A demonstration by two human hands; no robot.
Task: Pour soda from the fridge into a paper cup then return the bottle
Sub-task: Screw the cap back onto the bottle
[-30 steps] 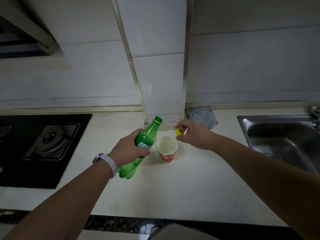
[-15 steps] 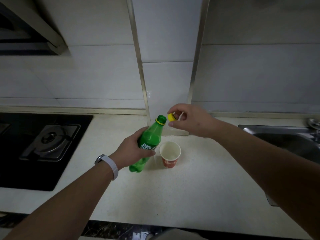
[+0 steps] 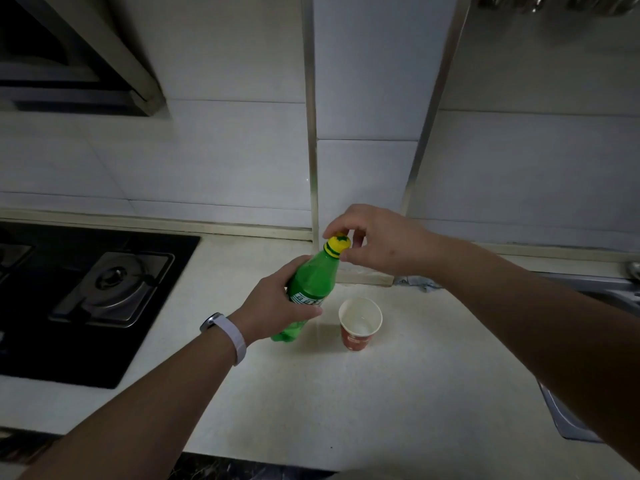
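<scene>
Above the pale countertop (image 3: 363, 403), the yellow cap (image 3: 336, 244), held just beside the bottle mouth half a second ago, is now seated on the green soda bottle (image 3: 311, 285), pinched by the right hand (image 3: 384, 242). The bottle's label is largely hidden by the left hand (image 3: 273, 303), whose fingers are wrapped around its middle. The bottle is held tilted, its base near the counter, just left of the red paper cup (image 3: 359, 323), whose contents are hard to make out.

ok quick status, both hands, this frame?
Left hand: closed around the green bottle, holding it tilted above the counter.
Right hand: fingers pinched on the yellow cap, which sits on the bottle's neck.
</scene>
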